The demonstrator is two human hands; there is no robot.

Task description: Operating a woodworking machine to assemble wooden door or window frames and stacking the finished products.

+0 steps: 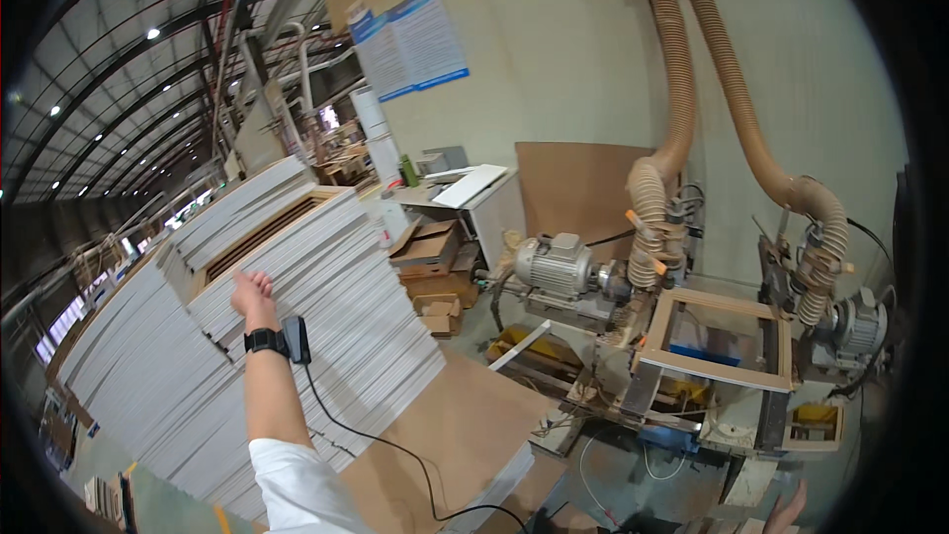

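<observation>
My left hand [254, 291] reaches out over a tall stack of white-edged frames [326, 257], its fingers curled at the near edge by the stack's rectangular opening [262, 237]. Whether the fingers grip part of the stack cannot be made out. On that wrist sit a black band [265, 340] and a small dark device [296, 339] with a black cable [386, 442]. At the lower right edge, my right hand [787, 510] shows only in part, fingers apart and nothing seen in it. Beyond it, a light wooden frame [717, 368] lies flat across a machine's dark rails.
Two motors [559, 267] [858, 324] and tan ribbed hoses [680, 69] flank the wooden frame. Brown board [445, 435] lies before the stack. Behind are cardboard boxes [425, 247] and a desk [499, 203] with a white panel [472, 186]. A thin cable [585, 475] hangs below the machine.
</observation>
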